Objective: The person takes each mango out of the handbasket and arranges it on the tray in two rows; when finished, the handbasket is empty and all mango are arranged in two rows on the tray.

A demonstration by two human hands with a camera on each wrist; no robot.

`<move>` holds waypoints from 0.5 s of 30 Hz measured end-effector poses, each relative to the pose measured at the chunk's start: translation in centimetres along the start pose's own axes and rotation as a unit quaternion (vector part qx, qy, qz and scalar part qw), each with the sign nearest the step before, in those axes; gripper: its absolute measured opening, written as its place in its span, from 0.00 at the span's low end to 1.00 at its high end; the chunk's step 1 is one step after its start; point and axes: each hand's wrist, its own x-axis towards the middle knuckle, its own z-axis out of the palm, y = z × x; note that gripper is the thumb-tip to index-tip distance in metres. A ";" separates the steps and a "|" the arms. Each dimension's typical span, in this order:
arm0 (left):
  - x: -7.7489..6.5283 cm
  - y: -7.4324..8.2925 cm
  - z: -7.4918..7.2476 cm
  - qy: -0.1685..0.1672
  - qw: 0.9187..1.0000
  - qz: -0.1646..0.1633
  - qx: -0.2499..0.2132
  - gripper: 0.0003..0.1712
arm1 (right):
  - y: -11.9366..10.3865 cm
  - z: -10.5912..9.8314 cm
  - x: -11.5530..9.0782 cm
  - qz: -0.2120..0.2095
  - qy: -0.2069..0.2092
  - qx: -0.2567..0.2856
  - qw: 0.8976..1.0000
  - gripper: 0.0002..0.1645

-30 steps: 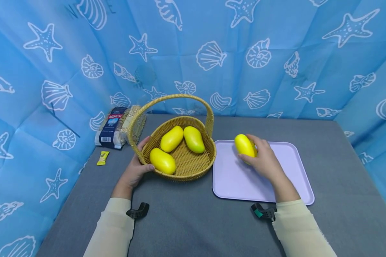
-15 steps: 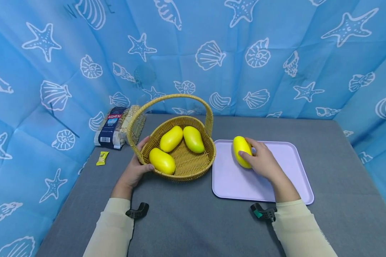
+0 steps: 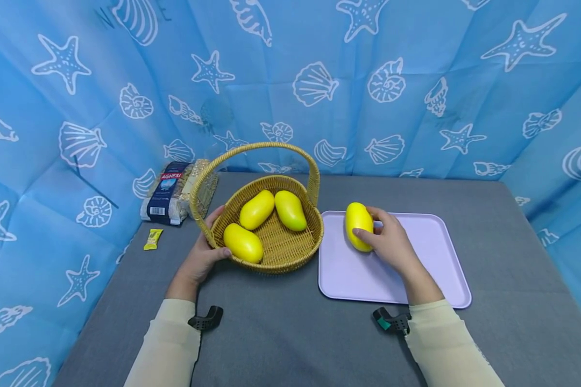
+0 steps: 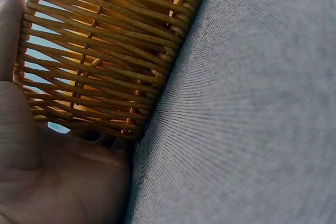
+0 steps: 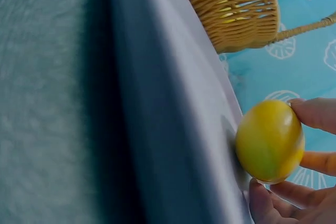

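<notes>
A wicker basket (image 3: 290,259) with a tall arched handle stands left of centre in the head view. Inside it lie three yellow mangoes, one at the back (image 3: 257,209), one on the right (image 3: 291,210) and one at the front left (image 3: 243,243). My left hand (image 3: 202,262) grips the basket's left side, thumb over the rim; its other fingers are mostly hidden behind the weave. Over the left part of a lilac tray (image 3: 348,279), my right hand (image 3: 391,242) holds another mango (image 3: 358,226) between thumb and fingers. Whether this mango touches the tray I cannot tell.
Behind the basket on the left lies a bag of pasta (image 3: 167,193) beside a second clear bag (image 3: 206,183). A small yellow wrapped sweet (image 3: 153,239) is on the grey tabletop (image 3: 290,333). A blue shell-print curtain (image 3: 348,107) hangs at the back and sides.
My right hand has shifted slightly left with the mango, which has turned more lengthwise in the fingers. The left hand and basket keep their place.
</notes>
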 end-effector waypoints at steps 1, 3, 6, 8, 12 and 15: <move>0.0 0.0 0.0 0.000 1.000 0.000 0.000 0.58 | 0.0 0.1 0.0 0.001 0.005 -0.003 1.000 0.46; 0.0 0.0 0.0 -0.001 1.000 0.000 -0.001 0.59 | 0.1 0.2 0.0 0.003 0.012 -0.006 1.000 0.46; 0.0 -0.1 0.0 -0.002 1.000 0.001 -0.002 0.60 | 0.1 0.2 0.0 0.004 0.016 -0.004 1.000 0.46; 0.0 -0.1 0.0 -0.004 1.000 0.002 -0.003 0.61 | 0.1 0.2 -0.1 0.003 0.017 -0.003 1.000 0.46; 0.0 -0.1 0.0 -0.005 1.000 0.003 -0.005 0.62 | 0.0 0.2 -0.1 0.002 0.014 -0.003 1.000 0.46; 0.0 0.0 0.0 -0.002 1.000 0.003 -0.004 0.63 | -0.1 0.2 -0.2 0.002 0.011 -0.005 1.000 0.46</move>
